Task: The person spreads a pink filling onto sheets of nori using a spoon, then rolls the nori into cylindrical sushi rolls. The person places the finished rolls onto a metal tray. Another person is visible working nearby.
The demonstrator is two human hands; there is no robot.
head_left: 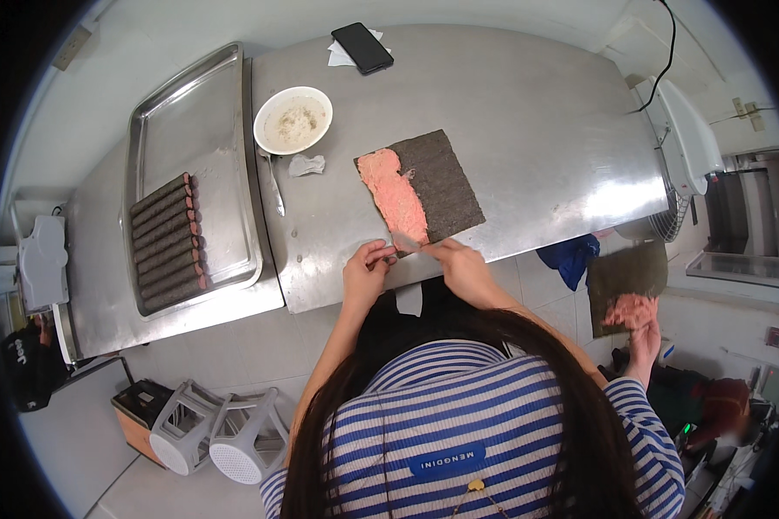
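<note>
A dark seaweed sheet [448, 184] lies on the steel table, its left strip covered with pink minced meat [393, 192]. My left hand [368, 270] is at the sheet's near left corner, fingers curled and pinching its edge. From the right, my right hand [460, 266] grips a flat-bladed knife [406, 243], its handle mostly hidden by the fingers. The blade rests on the near end of the meat. At far right, another hand [642, 339] with a striped sleeve holds a second seaweed sheet [629, 270] with a lump of meat.
On the left, a metal tray [186, 93] bears several seaweed rolls [166, 244]. Between tray and sheet are a white bowl [293, 120] of cloudy liquid, a spoon [274, 186] and crumpled tissue [306, 165]. A phone [363, 48] lies at the back. Stools [247, 437] stand on the floor.
</note>
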